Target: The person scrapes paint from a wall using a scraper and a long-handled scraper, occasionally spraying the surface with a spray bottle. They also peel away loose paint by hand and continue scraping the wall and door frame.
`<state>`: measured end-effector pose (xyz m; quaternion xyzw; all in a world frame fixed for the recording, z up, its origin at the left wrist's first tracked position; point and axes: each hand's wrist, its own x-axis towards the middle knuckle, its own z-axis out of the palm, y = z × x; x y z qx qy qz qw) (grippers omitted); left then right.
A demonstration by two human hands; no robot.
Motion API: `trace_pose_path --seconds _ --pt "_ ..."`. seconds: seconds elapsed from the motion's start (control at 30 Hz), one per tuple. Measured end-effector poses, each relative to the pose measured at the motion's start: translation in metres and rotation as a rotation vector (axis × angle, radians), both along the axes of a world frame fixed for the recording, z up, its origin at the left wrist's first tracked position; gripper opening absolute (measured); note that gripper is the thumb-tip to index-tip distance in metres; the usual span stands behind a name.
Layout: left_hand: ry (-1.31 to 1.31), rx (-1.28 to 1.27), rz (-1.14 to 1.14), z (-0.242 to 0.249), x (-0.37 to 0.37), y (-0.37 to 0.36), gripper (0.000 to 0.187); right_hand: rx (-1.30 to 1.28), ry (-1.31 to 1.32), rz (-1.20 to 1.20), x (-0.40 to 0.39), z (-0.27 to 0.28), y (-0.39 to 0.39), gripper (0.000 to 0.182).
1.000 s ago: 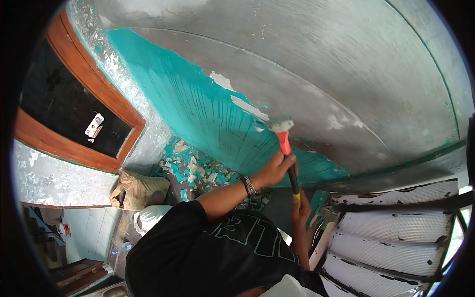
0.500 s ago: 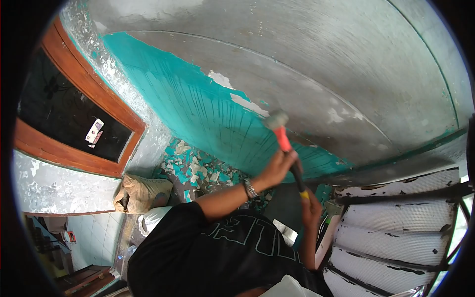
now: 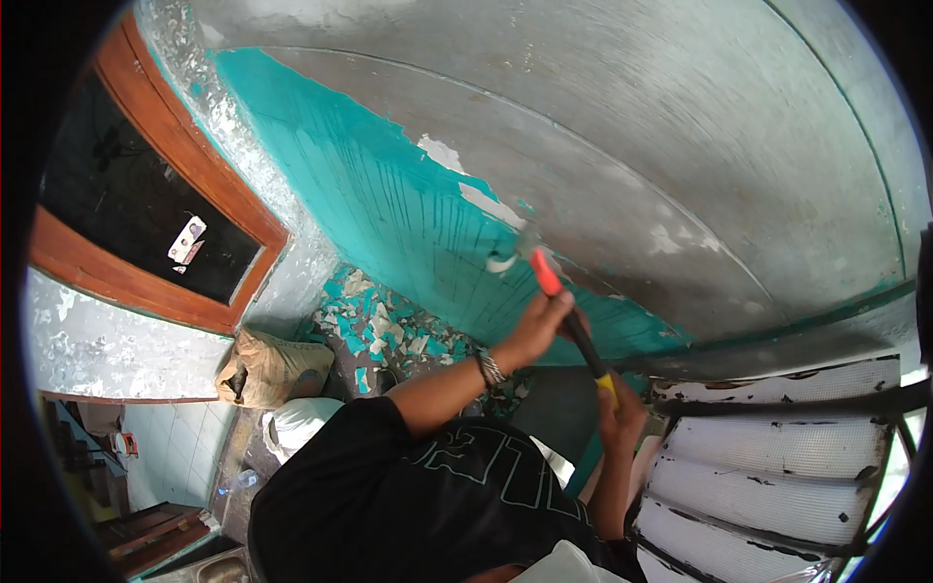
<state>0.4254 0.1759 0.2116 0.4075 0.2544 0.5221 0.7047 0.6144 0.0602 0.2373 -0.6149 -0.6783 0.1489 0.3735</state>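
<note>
Both my hands grip a long-handled scraper point(image 3: 585, 344) with a red neck, black shaft and yellow end. Its head is smeared by motion and lies against the wall where turquoise paint point(image 3: 389, 204) meets bare grey plaster point(image 3: 603, 126). My left hand point(image 3: 535, 328), with a bracelet at the wrist, wraps the shaft just below the red neck. Around the yellow end closes my right hand point(image 3: 620, 408). Beside the scraper head hangs a pale curled flake point(image 3: 501, 263), apparently loose paint.
Turquoise and white paint chips point(image 3: 384, 325) litter the floor at the wall's foot. Left of them stand a brown sack point(image 3: 277, 367) and a white sack point(image 3: 303, 425). A wood-framed window point(image 3: 255, 209) is at the left; ribbed white panels point(image 3: 768, 447) lie at the right.
The scraper head has shifted slightly down and left, and a pale flake now shows beside it. My right hand has moved a little right. The view has tilted slightly.
</note>
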Motion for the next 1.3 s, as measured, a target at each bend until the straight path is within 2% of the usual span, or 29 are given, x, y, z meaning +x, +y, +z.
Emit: trace_pose_path --seconds 0.1,0.17,0.2,0.27,0.37,0.53,0.57,0.67,0.73,0.87,1.03,1.13,1.2,1.23,1.3 --pt "0.01 -0.024 0.201 -0.006 -0.052 0.023 0.041 -0.067 0.04 0.092 -0.054 0.009 0.04 0.03" --pt "0.034 -0.134 0.349 -0.023 -0.09 0.041 0.039 -0.082 0.029 0.202 -0.085 -0.006 0.075 0.029" --pt "0.035 -0.128 0.353 -0.033 -0.107 0.046 0.039 -0.093 0.024 0.268 -0.099 -0.013 0.087 0.029" --pt "-0.033 -0.303 0.537 -0.042 -0.132 0.053 0.037 -0.121 0.038 0.314 -0.121 -0.015 0.089 0.03" --pt "0.019 -0.234 0.565 -0.013 -0.119 0.03 0.034 -0.114 0.09 0.345 -0.124 -0.009 0.078 0.032" --pt "0.132 0.165 0.136 0.013 -0.049 0.001 0.031 -0.013 0.121 0.165 -0.065 -0.007 0.001 0.041" --pt "0.139 0.171 0.111 0.024 -0.035 -0.007 0.028 -0.013 0.119 0.168 -0.054 -0.012 -0.011 0.041" --pt "0.112 0.197 0.035 0.017 -0.013 -0.011 0.023 -0.06 0.185 0.084 -0.039 -0.025 -0.022 0.041" --pt "0.117 0.211 0.051 0.022 -0.016 -0.009 0.02 0.016 0.166 0.077 -0.042 -0.035 -0.018 0.041" --pt "0.095 0.164 0.096 0.027 -0.04 0.006 0.02 -0.046 0.09 0.094 -0.065 -0.03 0.001 0.043" --pt "0.25 0.291 0.294 0.043 -0.105 0.038 0.028 0.101 0.099 0.214 -0.122 0.006 0.053 0.042" --pt "0.128 0.077 0.545 0.031 -0.172 0.077 0.032 -0.06 0.043 0.36 -0.18 0.03 0.112 0.042" --pt "0.023 -0.053 0.676 0.009 -0.227 0.095 0.033 0.089 0.037 0.47 -0.225 0.01 0.147 0.04" --pt "-0.006 -0.122 0.741 0.002 -0.245 0.101 0.034 0.107 0.027 0.476 -0.239 0.019 0.145 0.04" --pt "-0.067 -0.1 0.746 0.012 -0.247 0.09 0.036 -0.05 -0.085 0.514 -0.257 0.042 0.135 0.039"
